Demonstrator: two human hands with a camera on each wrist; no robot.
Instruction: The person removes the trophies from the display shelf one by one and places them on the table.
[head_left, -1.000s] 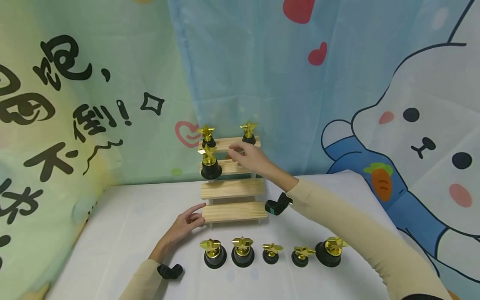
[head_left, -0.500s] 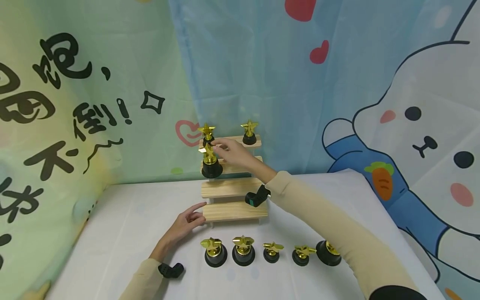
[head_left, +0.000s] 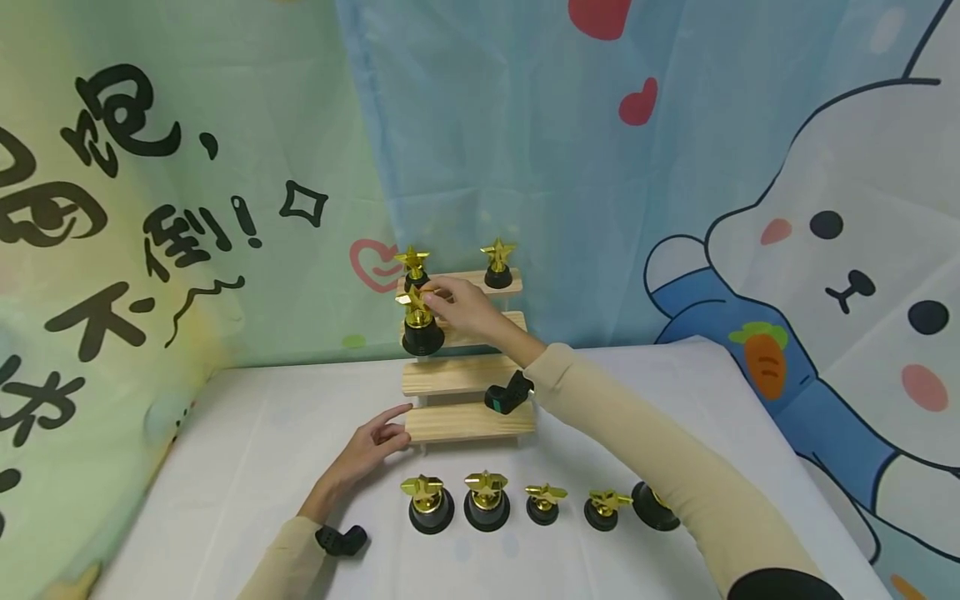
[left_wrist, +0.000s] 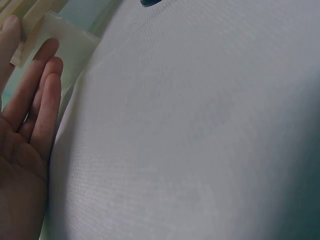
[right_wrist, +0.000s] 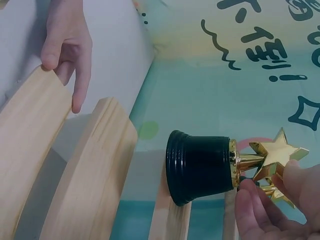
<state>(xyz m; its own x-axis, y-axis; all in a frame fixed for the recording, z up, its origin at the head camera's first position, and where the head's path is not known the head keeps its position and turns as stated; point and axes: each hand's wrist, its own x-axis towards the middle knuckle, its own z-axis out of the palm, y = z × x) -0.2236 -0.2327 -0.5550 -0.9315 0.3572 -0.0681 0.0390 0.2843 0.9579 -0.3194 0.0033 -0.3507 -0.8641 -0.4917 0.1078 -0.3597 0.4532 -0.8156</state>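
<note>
My right hand [head_left: 471, 310] pinches the gold star of a trophy [right_wrist: 200, 162] between thumb and fingers. This trophy has a black base and is at the left end of the second board from the top of a wooden tiered rack [head_left: 471, 423]. In the right wrist view its base overlaps that board. My left hand [head_left: 371, 443] touches the left end of the lowest board; its thumb is at the wood and its fingers [left_wrist: 47, 107] are extended beside the rack's pale support. Two smaller star trophies, one on the left [head_left: 414, 267] and one on the right [head_left: 498, 265], stand on the top board.
Several trophies stand in a row on the white-covered table [head_left: 262, 467] in front of the rack, such as a small one [head_left: 542, 505]. The rightmost trophy [head_left: 654, 507] is partly hidden by my right sleeve [head_left: 637, 442]. A printed backdrop [head_left: 525, 125] hangs close behind the rack.
My right hand has moved left from the right half of the upper boards to the trophy on the second board and now pinches its star. My left hand has stayed at the lowest board.
</note>
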